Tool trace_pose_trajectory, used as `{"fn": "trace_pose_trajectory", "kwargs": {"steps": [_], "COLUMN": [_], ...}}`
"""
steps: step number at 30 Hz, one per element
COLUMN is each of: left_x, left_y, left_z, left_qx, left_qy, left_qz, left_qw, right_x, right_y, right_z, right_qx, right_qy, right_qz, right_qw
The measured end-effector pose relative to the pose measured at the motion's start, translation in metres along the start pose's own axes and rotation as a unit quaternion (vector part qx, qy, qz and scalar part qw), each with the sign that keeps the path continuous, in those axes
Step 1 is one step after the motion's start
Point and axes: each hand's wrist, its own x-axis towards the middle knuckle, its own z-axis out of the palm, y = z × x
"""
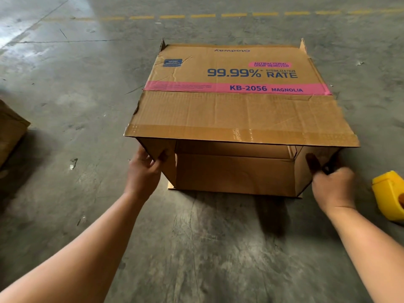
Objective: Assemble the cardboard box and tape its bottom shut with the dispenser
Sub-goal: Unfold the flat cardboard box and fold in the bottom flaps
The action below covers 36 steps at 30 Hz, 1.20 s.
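Note:
A brown cardboard box (236, 110) with blue print and a pink band lies on its side on the concrete floor, its open end facing me. One long flap sticks out over the opening, with old tape along its edge. My left hand (144, 171) pinches the left side flap (157, 149). My right hand (332, 184) grips the right side flap (314, 156). Both side flaps are angled inward. A yellow tape dispenser (389, 193) rests on the floor just right of my right hand, partly cut off by the frame edge.
Another piece of brown cardboard (11, 130) lies at the left edge. A dashed yellow line (218, 15) runs across the floor beyond the box. Bare concrete floor (207, 248) stretches between me and the box.

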Motion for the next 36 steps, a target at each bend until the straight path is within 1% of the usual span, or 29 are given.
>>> {"fn": "trace_pose_trajectory", "kwargs": {"steps": [4,6,9,12,14,16,20,22,24,28,32,36], "left_x": [0.001,0.006,0.013,0.02,0.027,0.037,0.064,0.077,0.086,0.103,0.106,0.104], "left_y": [-0.023,-0.03,-0.034,-0.024,-0.006,0.021,0.084,0.118,0.155,0.212,0.248,0.267], "left_z": [0.002,0.005,0.006,0.001,-0.003,-0.011,-0.032,-0.041,-0.051,-0.073,-0.088,-0.087], "left_qx": [0.114,0.156,0.174,0.186,0.193,0.207,0.254,0.276,0.284,0.323,0.339,0.346], "left_qy": [-0.016,-0.034,-0.08,-0.067,-0.047,-0.017,0.058,0.092,0.105,0.083,0.025,-0.015], "left_qz": [-0.022,-0.037,-0.054,-0.031,-0.006,0.026,0.12,0.139,0.142,0.135,0.131,0.099], "left_qw": [0.993,0.987,0.98,0.98,0.98,0.978,0.958,0.947,0.942,0.933,0.931,0.933], "right_x": [0.002,0.003,0.005,0.013,0.023,0.036,0.068,0.083,0.096,0.115,0.126,0.141], "right_y": [0.024,0.028,0.032,0.024,0.007,-0.022,-0.086,-0.121,-0.156,-0.206,-0.237,-0.244], "right_z": [0.004,0.006,0.01,0.004,-0.005,-0.017,-0.044,-0.057,-0.069,-0.086,-0.099,-0.1], "right_qx": [-0.08,-0.093,-0.119,-0.156,-0.192,-0.211,-0.225,-0.232,-0.251,-0.309,-0.34,-0.407], "right_qy": [0.0,-0.008,-0.019,-0.005,0.013,0.032,0.095,0.096,0.081,0.075,0.073,0.042], "right_qz": [0.01,0.011,0.005,0.004,-0.001,-0.029,-0.143,-0.18,-0.2,-0.219,-0.18,-0.143], "right_qw": [0.997,0.996,0.993,0.988,0.981,0.977,0.959,0.951,0.944,0.922,0.92,0.901]}}
